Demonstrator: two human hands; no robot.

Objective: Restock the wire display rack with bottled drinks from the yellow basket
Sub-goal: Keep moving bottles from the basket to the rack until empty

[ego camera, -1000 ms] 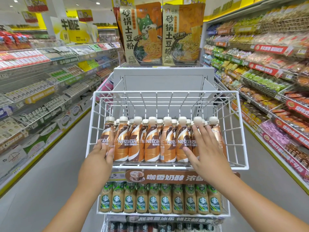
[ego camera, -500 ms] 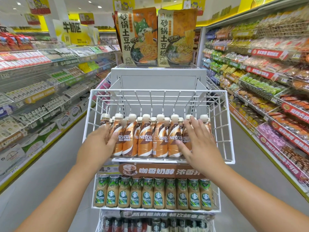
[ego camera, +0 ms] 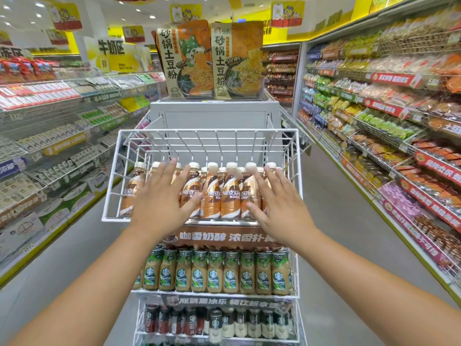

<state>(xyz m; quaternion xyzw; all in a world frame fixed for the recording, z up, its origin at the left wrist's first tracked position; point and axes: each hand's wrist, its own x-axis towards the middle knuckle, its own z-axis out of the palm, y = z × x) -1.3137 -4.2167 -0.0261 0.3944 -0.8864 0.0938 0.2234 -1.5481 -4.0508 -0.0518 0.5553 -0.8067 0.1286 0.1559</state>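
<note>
A white wire display rack (ego camera: 113, 176) stands in front of me in the aisle. Its top basket holds a row of brown Nescafe coffee bottles (ego camera: 230, 193) with cream caps. My left hand (ego camera: 162, 199) lies with straight spread fingers against the bottles at the left of the row. My right hand (ego camera: 279, 203) lies the same way, fingers straight, against the bottles at the right. Neither hand grips a bottle. The tier below holds Starbucks bottles (ego camera: 214, 273) with green caps. No yellow basket is in view.
A lower tier carries dark and pale Starbucks bottles (ego camera: 217, 323). Two noodle packs (ego camera: 209, 58) stand on top of the grey shelf end behind the rack. Stocked shelves line the aisle at left (ego camera: 50, 146) and right (ego camera: 399, 133), with grey floor (ego camera: 336, 221) on both sides of the rack.
Both hands have risen and moved inward across the Nescafe row, with fingers now spread flat over the bottles. The view has shifted slightly upward.
</note>
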